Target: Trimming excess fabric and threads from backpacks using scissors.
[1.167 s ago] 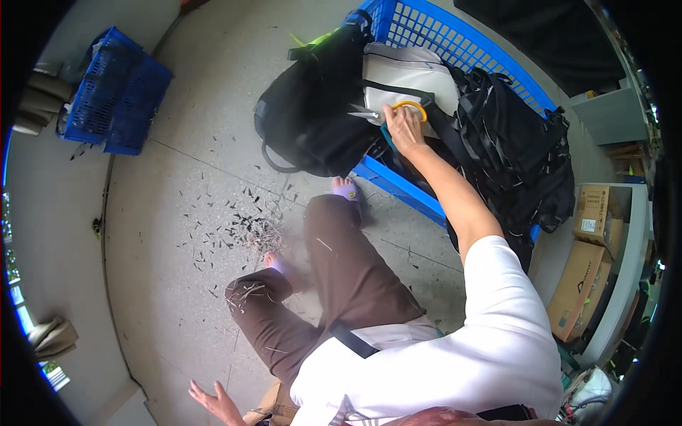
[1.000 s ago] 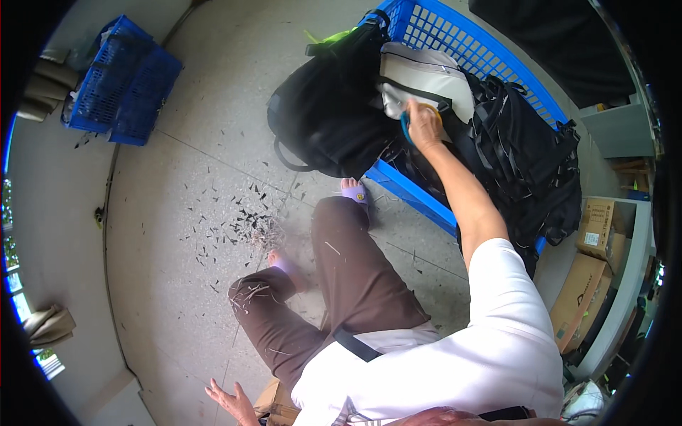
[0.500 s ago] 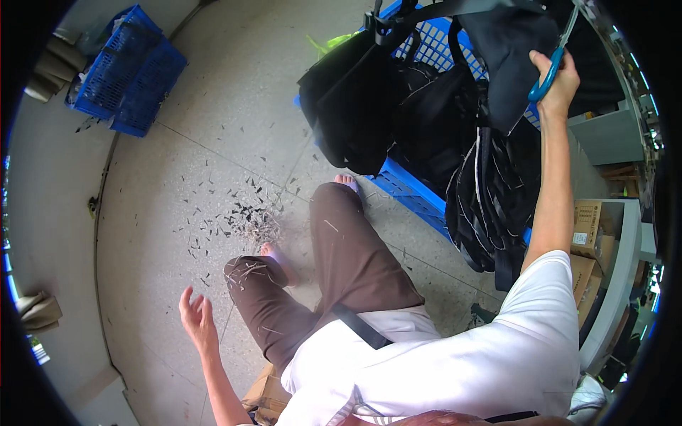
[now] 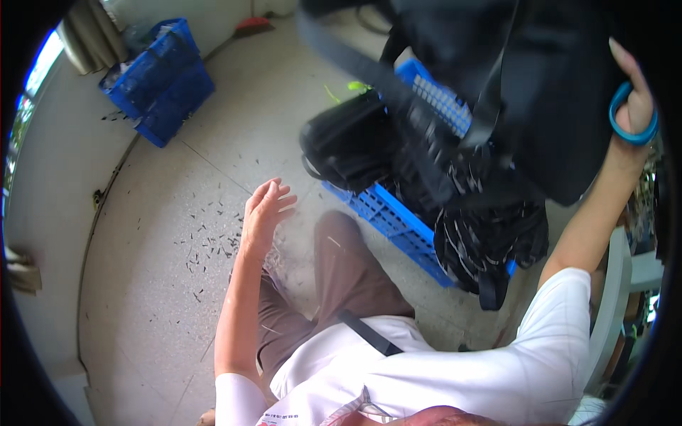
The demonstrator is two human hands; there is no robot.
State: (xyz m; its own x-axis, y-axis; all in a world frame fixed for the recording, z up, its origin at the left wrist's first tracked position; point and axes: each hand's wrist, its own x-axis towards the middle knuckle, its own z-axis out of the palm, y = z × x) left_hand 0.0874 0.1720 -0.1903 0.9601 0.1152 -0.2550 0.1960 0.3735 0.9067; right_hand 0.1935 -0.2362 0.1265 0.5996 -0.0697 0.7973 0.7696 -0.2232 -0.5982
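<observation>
My right hand (image 4: 634, 89) is at the far right, with the teal handle loop of a pair of scissors (image 4: 616, 131) around it. The scissor blades are hidden. Against the edge of a large black bag (image 4: 561, 92) my right fingers reach upward; whether they grip it is unclear. The bag hangs raised over other black bags, its strap (image 4: 348, 64) blurred at the top. My left hand (image 4: 266, 209) holds nothing, fingers apart, above the floor near my knees. A blue crate (image 4: 398, 224) carries several black bags (image 4: 348, 142) with loose pale threads.
Dark scraps (image 4: 213, 241) lie scattered on the floor left of my legs. Another blue crate (image 4: 163, 92) stands by the wall at the upper left, near a red dustpan-like object (image 4: 253, 27). Grey shelving (image 4: 612, 298) borders the right side.
My left hand has moved up and right, over my knees. My right hand has shifted outward to the right with the scissors, and the black bag beside it is higher and spread wider.
</observation>
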